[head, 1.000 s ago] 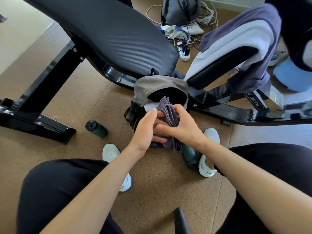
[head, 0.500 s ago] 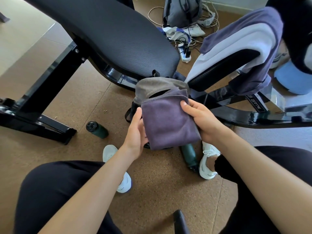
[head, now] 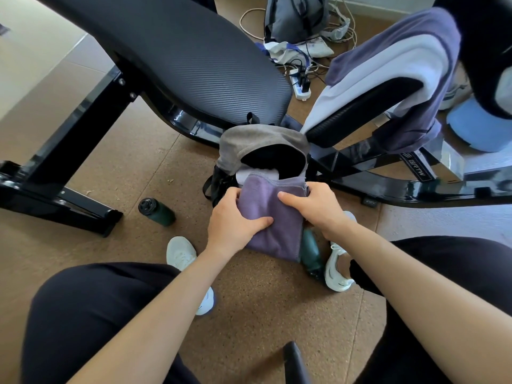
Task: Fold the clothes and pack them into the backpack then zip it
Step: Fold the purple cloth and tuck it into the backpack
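— What were the fingers doing?
— The left hand (head: 232, 217) gripped the folded purple cloth (head: 273, 217) along its left side, thumb curled over the front. The right hand (head: 318, 205) pinched the cloth's upper right corner, fingers wrapped behind it.
— And where was the cloth?
— It was held just in front of the open mouth of the grey backpack (head: 260, 142), which stood on the floor against the black bench (head: 180, 51). A pale folded garment (head: 257, 173) showed inside. A green bottle (head: 156, 210) lay on the floor to the left.
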